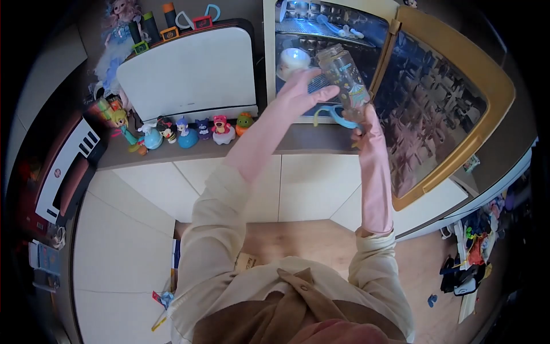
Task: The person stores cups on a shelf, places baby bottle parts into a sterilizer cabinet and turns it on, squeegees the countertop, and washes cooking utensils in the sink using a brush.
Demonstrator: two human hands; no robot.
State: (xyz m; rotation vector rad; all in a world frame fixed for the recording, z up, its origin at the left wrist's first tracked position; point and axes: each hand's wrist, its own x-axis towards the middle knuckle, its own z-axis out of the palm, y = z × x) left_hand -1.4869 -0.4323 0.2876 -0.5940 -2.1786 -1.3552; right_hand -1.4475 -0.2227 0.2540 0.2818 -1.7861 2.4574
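Both my hands wear pink rubber gloves. My right hand [369, 129] grips a clear water bottle [348, 80] near its base. The bottle has a colourful cartoon print, tilts to the left, and its mouth shows no lid. A light-blue curved strap [342, 118] with a yellowish end hangs beside my right hand; I cannot tell whether it is attached to the bottle. My left hand [306, 92] is open, thumb and fingers apart, just left of the bottle. Beyond it a white bowl [294, 59] stands inside the lit cabinet [271, 86].
The cabinet's gold-framed glass door [441, 114] stands open on the right. Blue and white utensils [341, 30] lie on its upper rack. Left are a whiteboard [186, 71], several small figurines [186, 135], a doll [117, 40] and a printer [66, 166]. Assorted items [472, 252] lie lower right.
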